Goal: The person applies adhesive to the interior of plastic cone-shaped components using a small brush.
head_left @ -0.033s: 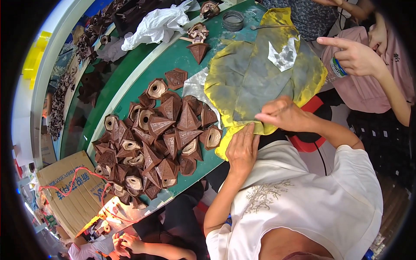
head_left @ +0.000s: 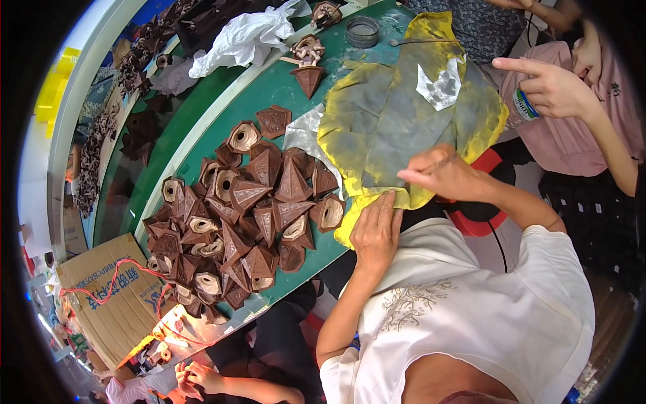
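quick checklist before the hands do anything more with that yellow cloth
1. Left hand flat on the near edge of the yellow cloth: ok.
2. Right hand on the cloth, fingers bent: ok; whether it pinches the cloth: cannot tell.
3. Cloth lying flat: not ok, it is wrinkled and hangs over the edge of the green table.
4. Pile of brown cone pieces apart from the cloth: not ok, the nearest pieces touch its edge.
5. Another person's hand off the cloth: ok, it is beside the far corner.
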Action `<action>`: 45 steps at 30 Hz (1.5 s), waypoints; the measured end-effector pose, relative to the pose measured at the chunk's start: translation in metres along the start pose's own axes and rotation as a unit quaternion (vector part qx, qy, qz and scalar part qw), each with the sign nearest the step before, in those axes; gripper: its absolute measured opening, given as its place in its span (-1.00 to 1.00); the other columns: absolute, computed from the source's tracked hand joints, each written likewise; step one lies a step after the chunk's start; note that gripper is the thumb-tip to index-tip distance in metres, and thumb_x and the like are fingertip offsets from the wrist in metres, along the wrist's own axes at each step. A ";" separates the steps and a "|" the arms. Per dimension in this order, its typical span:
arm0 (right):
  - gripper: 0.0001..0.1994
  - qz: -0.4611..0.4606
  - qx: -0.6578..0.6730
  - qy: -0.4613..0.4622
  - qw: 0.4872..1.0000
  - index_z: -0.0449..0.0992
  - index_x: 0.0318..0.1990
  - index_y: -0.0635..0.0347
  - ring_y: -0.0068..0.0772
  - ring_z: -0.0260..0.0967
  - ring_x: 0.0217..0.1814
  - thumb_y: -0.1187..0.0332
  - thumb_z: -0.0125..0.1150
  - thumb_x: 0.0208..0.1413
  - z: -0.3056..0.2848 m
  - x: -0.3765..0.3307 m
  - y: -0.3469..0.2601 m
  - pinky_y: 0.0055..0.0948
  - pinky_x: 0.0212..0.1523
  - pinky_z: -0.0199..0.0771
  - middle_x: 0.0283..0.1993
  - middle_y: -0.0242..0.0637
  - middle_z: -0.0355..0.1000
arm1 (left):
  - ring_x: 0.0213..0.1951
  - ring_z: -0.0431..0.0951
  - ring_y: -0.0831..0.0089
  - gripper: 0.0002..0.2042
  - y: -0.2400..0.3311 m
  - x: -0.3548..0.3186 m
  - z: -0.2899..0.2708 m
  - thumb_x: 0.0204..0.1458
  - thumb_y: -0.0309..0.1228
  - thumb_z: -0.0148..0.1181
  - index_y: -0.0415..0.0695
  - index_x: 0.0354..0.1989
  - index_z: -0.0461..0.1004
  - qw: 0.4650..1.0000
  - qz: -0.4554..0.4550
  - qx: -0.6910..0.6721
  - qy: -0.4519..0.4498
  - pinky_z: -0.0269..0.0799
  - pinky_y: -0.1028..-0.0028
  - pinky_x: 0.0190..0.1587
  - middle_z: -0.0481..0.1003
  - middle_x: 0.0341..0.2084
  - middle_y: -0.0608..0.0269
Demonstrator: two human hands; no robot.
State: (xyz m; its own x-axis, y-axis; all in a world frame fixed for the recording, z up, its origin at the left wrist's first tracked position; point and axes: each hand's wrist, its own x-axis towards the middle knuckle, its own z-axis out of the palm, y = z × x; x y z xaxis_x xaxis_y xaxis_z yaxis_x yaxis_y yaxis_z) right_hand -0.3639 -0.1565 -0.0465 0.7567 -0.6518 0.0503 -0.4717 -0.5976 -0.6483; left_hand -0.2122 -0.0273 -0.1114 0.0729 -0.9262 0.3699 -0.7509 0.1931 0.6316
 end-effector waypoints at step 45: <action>-0.74 -0.304 -0.089 -0.068 0.946 0.40 -0.55 0.26 -0.19 0.34 -0.58 0.30 0.17 0.08 0.008 0.038 0.002 -0.25 -0.56 0.33 -0.57 -0.26 0.34 | -0.17 0.55 0.32 -0.71 -0.006 -0.012 0.003 -0.15 -0.52 0.24 -0.15 -0.17 0.54 0.999 0.018 0.028 0.006 0.47 0.43 -0.18 0.52 -0.19 0.19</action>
State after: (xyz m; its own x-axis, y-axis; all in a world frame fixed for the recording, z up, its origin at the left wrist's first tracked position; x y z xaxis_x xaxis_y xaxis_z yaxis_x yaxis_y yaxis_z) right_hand -0.3324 -0.1789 -0.0514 0.9580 -0.1041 0.2671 0.0096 -0.9196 -0.3927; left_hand -0.2104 -0.0187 -0.1221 0.0523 -0.9151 0.3997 -0.7890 0.2075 0.5783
